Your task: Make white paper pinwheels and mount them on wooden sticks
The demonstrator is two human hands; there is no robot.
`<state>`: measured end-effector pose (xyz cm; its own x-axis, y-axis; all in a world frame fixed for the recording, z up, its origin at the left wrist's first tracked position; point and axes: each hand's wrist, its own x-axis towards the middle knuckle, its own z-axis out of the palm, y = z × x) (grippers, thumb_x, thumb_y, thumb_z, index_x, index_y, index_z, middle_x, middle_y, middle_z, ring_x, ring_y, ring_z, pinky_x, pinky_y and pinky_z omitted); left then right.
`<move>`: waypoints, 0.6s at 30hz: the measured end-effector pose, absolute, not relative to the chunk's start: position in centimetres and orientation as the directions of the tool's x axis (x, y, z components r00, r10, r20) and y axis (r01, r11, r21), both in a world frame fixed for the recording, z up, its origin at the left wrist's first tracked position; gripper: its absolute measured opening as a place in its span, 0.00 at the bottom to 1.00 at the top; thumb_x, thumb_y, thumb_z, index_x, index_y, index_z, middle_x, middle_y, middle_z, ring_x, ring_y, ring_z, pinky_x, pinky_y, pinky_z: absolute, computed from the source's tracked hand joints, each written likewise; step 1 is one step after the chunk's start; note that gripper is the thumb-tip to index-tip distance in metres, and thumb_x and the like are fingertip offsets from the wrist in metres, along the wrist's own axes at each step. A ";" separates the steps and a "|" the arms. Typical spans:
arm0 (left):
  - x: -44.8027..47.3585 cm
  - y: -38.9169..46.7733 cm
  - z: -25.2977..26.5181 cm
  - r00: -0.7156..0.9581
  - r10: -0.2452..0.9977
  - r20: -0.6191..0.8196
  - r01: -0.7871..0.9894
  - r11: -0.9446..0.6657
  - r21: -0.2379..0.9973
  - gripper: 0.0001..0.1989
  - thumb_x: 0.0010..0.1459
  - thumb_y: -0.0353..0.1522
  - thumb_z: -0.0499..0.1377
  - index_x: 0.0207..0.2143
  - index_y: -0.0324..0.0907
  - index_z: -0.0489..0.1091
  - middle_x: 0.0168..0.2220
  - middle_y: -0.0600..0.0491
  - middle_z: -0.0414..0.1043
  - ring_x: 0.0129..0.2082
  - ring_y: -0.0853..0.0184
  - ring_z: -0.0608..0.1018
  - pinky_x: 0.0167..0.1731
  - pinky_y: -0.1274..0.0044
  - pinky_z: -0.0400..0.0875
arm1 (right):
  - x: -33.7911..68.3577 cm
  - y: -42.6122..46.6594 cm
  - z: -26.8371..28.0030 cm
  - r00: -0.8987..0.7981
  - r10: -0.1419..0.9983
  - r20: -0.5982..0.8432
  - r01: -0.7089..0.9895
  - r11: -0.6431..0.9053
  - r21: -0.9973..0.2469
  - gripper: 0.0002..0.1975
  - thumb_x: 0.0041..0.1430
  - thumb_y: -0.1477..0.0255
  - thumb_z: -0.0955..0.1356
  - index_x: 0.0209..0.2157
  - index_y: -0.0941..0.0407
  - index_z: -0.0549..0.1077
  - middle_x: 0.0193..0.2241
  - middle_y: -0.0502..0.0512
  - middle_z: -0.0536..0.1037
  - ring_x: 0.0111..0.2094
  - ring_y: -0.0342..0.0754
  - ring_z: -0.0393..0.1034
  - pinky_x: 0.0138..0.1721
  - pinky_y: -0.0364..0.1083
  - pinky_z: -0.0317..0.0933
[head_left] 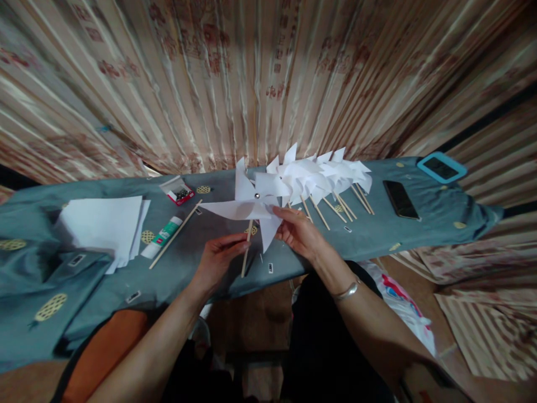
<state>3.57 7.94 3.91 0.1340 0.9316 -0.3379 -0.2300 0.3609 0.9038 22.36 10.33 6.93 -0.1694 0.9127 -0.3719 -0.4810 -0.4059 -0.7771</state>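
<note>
A white paper pinwheel (245,208) with a silver pin at its centre is held up over the cloth. My left hand (220,254) pinches its wooden stick (246,257) below the blades. At the right, my right hand (298,228) has thumb and fingers closed on the edge of a paper blade. Behind and to the right lie several finished-looking white pinwheels (319,176) in an overlapping row, their sticks pointing toward me. A loose wooden stick (174,235) and a green-and-white glue stick (163,236) lie left of my left hand.
A stack of white paper (100,224) lies at the left. Behind the glue stick sits an open red-and-white box (179,191) of small metal pins. A black phone (400,200) and a blue-framed tablet-like device (442,167) lie at the right. A pleated curtain (235,84) hangs behind the cloth-covered table (302,268).
</note>
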 end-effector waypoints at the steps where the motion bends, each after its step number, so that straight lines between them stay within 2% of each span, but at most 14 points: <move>1: 3.6 8.0 4.0 0.137 0.932 -0.335 -0.229 0.359 0.905 0.16 0.34 0.37 0.74 0.30 0.41 0.81 0.30 0.50 0.81 0.31 0.65 0.78 0.40 0.74 0.71 | 22.3 10.3 6.9 -0.184 0.908 -0.376 -0.484 -0.417 -0.769 0.14 0.42 0.65 0.78 0.28 0.57 0.76 0.22 0.50 0.79 0.22 0.42 0.72 0.25 0.42 0.67; 5: 3.6 8.0 4.1 0.150 0.936 -0.317 -0.238 0.346 0.908 0.16 0.34 0.37 0.74 0.29 0.41 0.81 0.28 0.50 0.81 0.30 0.65 0.78 0.39 0.74 0.71 | 21.9 10.0 6.9 -0.221 0.891 -0.396 -0.474 -0.453 -0.755 0.14 0.43 0.64 0.78 0.28 0.58 0.76 0.21 0.49 0.78 0.21 0.40 0.72 0.23 0.40 0.67; 11: 3.7 7.9 4.0 0.163 0.953 -0.254 -0.214 0.285 0.934 0.15 0.38 0.38 0.73 0.30 0.41 0.81 0.30 0.50 0.81 0.35 0.59 0.80 0.45 0.69 0.71 | 21.0 9.7 7.2 -0.247 0.879 -0.408 -0.385 -0.476 -0.791 0.19 0.38 0.60 0.79 0.24 0.58 0.75 0.20 0.50 0.78 0.21 0.40 0.73 0.20 0.37 0.65; 14: 3.7 7.9 3.9 0.161 0.952 -0.261 -0.222 0.293 0.930 0.16 0.39 0.38 0.72 0.31 0.39 0.81 0.31 0.49 0.81 0.36 0.59 0.80 0.45 0.70 0.71 | 20.7 9.5 7.2 -0.240 0.899 -0.365 -0.262 -0.422 -0.868 0.20 0.42 0.55 0.77 0.23 0.59 0.76 0.21 0.52 0.79 0.21 0.39 0.71 0.20 0.36 0.64; 18: 3.6 7.9 4.0 0.200 0.942 -0.270 -0.253 0.316 0.914 0.14 0.41 0.36 0.72 0.32 0.39 0.81 0.34 0.48 0.81 0.37 0.61 0.80 0.45 0.72 0.70 | 21.2 9.0 7.4 -0.256 0.936 -0.241 -0.027 -0.256 -0.966 0.22 0.44 0.51 0.74 0.23 0.58 0.79 0.22 0.52 0.80 0.20 0.38 0.67 0.21 0.38 0.61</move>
